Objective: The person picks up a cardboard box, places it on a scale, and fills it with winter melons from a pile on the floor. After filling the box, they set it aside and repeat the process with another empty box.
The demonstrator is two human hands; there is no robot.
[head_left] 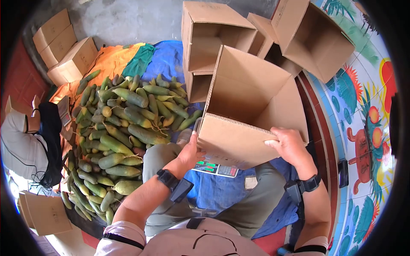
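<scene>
An open cardboard box (pixel 239 138) is held between my two hands, its inside facing up and partly in shadow. My left hand (pixel 191 152) presses on the box's near left corner, with the fingers partly hidden beside it. At the box's near right rim, my right hand (pixel 287 144) grips the edge, thumb over the top. Beneath the box a digital scale (pixel 224 170) shows its green display and keypad. Just left of the box lies a large pile of green radishes (pixel 124 128).
Several empty boxes (pixel 218 15) are stacked ahead and to the right. Closed boxes (pixel 74 59) stand at the back left. Another person (pixel 25 147) sits at the far left beside a second scale (pixel 64 110). A patterned tile wall (pixel 363 141) borders the right.
</scene>
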